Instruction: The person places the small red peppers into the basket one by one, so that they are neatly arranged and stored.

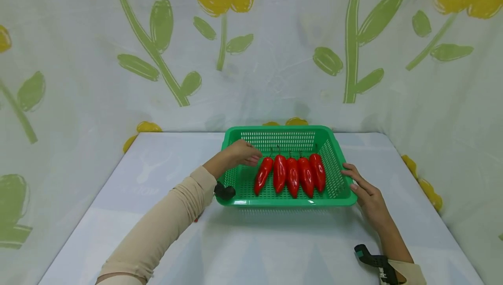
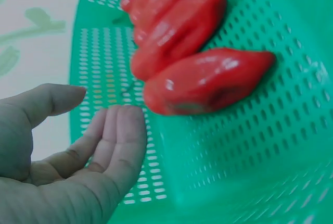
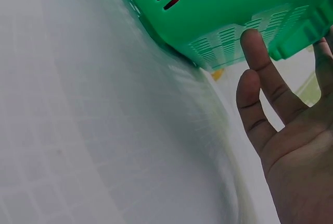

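Observation:
Several glossy red chili peppers [image 1: 292, 176] lie side by side in a green perforated plastic basket [image 1: 287, 203], their thin stems toward the back. Over the basket's left part is my left hand [image 1: 240, 153], close to the stem end of the leftmost pepper [image 1: 263, 175]. In the left wrist view its fingers [image 2: 122, 140] are loosely bent, the thumb stands apart, and nothing is held. My right hand [image 1: 367, 197] touches the basket's right rim with thumb and fingertips. Two of its fingers [image 3: 268, 73] stretch out beside the basket's outer wall in the right wrist view.
The basket stands toward the back of a white-covered table [image 1: 275, 245]. A small red item [image 1: 198, 218] shows partly beside the left sleeve, too covered to identify. Behind the table hangs a flower-patterned cloth [image 1: 267, 66]. Black wrist devices [image 1: 225, 191] sit on both forearms.

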The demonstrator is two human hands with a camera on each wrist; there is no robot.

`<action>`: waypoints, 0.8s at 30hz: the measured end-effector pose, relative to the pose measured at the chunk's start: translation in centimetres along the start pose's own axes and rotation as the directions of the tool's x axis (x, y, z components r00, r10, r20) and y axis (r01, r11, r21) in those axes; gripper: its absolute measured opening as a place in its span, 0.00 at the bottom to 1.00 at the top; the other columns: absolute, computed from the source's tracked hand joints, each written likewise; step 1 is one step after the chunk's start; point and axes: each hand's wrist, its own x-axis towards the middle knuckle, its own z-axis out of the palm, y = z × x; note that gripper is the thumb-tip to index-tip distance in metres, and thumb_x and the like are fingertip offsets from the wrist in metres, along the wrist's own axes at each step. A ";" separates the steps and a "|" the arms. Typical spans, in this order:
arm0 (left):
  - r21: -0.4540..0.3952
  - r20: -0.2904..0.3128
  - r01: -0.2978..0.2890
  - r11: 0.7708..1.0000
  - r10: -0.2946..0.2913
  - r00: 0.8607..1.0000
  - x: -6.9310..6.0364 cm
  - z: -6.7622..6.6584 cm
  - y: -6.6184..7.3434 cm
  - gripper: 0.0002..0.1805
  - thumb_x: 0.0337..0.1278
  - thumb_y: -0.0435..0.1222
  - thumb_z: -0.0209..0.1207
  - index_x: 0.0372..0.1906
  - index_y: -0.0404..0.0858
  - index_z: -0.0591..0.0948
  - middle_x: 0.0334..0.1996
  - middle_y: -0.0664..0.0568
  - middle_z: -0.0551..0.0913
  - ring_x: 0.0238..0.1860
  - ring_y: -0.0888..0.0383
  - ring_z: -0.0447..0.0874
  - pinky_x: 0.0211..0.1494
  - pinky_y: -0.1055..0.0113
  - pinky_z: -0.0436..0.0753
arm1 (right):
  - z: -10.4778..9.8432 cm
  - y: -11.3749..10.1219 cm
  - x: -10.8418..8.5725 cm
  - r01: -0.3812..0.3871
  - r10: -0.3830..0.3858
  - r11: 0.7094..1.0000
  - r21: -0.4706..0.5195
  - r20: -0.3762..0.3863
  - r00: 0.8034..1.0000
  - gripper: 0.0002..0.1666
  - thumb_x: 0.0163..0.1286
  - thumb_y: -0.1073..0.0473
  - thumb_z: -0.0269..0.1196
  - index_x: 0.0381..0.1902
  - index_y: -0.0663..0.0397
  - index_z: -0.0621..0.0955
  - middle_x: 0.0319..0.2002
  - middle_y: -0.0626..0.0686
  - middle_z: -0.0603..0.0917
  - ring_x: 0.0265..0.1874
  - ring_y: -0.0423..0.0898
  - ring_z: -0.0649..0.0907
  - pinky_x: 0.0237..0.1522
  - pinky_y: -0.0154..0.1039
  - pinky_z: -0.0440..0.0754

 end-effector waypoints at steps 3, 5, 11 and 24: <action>-0.009 0.038 -0.071 0.997 0.071 0.997 -1.1 -0.6 -0.1 0.19 0.71 0.32 0.56 0.59 0.23 0.76 0.60 0.32 0.77 0.62 0.38 0.76 0.65 0.51 0.76 | 0.1 -0.1 0.1 -0.001 0.001 1.000 -0.011 0.004 1.000 0.23 0.81 0.69 0.43 0.69 0.73 0.67 0.77 0.54 0.57 0.77 0.41 0.51 0.66 0.24 0.64; -0.007 0.040 -0.113 0.994 0.113 0.993 -1.9 -0.9 -0.2 0.20 0.73 0.34 0.55 0.60 0.23 0.75 0.59 0.33 0.78 0.61 0.39 0.77 0.65 0.51 0.76 | 0.1 -0.2 0.2 -0.004 0.004 1.000 -0.016 0.004 1.000 0.23 0.81 0.69 0.43 0.69 0.73 0.67 0.77 0.54 0.57 0.77 0.42 0.51 0.66 0.23 0.63; 0.012 -0.012 -0.171 0.985 0.171 0.985 -3.9 -2.2 -1.1 0.19 0.73 0.36 0.55 0.59 0.27 0.77 0.56 0.37 0.81 0.57 0.42 0.81 0.65 0.52 0.77 | 0.3 -0.4 -0.1 -0.020 0.020 0.999 -0.035 -0.010 1.000 0.23 0.81 0.68 0.43 0.69 0.72 0.67 0.77 0.53 0.58 0.77 0.41 0.51 0.65 0.22 0.63; -0.028 -0.090 -0.229 0.973 0.226 0.970 -7.3 -5.7 -2.3 0.21 0.70 0.37 0.58 0.60 0.28 0.76 0.55 0.40 0.82 0.55 0.47 0.83 0.62 0.58 0.80 | 0.3 -0.5 0.0 -0.020 0.020 0.999 -0.028 -0.016 1.000 0.23 0.81 0.67 0.43 0.70 0.72 0.67 0.77 0.53 0.57 0.77 0.40 0.52 0.64 0.22 0.65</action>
